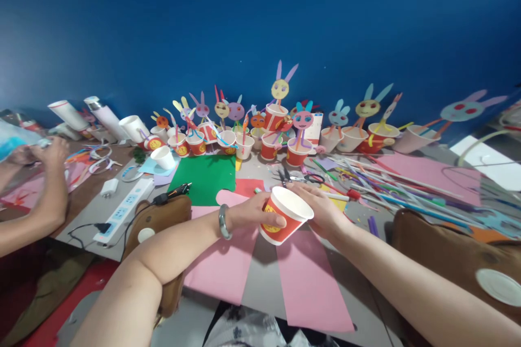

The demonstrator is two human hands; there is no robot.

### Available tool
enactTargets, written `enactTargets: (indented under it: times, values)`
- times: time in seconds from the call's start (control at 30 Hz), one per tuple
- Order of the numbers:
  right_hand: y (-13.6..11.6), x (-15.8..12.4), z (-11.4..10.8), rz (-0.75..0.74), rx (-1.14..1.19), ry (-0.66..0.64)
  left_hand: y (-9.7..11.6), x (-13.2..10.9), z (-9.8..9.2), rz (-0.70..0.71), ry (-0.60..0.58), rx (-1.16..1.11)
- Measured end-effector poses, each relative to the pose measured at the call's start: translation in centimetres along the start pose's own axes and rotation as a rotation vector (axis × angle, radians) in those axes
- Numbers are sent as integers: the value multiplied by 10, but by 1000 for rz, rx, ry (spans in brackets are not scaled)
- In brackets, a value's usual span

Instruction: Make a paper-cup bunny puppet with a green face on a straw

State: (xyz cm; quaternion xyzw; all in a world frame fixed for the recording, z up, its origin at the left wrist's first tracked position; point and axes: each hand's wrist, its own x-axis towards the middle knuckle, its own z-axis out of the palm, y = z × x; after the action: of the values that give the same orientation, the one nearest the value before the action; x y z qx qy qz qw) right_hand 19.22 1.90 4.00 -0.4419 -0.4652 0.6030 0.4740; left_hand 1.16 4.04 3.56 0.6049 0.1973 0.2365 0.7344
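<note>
Between my hands, above the table, a red paper cup (283, 233) with a yellow print and white rim is tilted, its mouth up and to the right. My left hand (254, 212) is closed around its left side, thumb across the front, with a bangle on the wrist. My right hand (323, 209) grips the right side near the rim; its fingertips are partly hidden behind the cup. Beneath lie pink paper sheets (313, 282). Scissors (313, 178) and pliers-like handles (284, 175) lie just beyond the cup.
Cups holding paper rabbit figures (299, 154) line the blue wall. Pipe cleaners (391, 187) spread at right, near a brown bag (439, 260). Leftward are green paper (203, 176), a power strip (126, 211) with cords, and another person's hands (52, 154).
</note>
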Motion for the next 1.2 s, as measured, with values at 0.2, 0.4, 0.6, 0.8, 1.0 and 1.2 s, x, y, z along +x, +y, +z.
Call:
enactTargets:
  times: [0.2, 0.4, 0.6, 0.8, 1.0, 1.2]
  values:
    - [-2, 6, -4, -189, 40, 312, 4, 4, 0, 58, 150, -159]
    - [-4, 5, -2, -250, 74, 300, 4, 13, -7, 135, 422, -377]
    - [5, -6, 3, -161, -120, 115, 8, 16, -15, 189, 630, -458]
    - [-3, -19, 13, -228, -396, -56, 11, 15, -12, 165, 618, -429]
    - [-2, -18, 15, -303, -488, -113, 8, 16, -11, 136, 620, -450]
    - [11, -11, 7, -386, -549, 48, 2, 16, -9, 147, 587, -460]
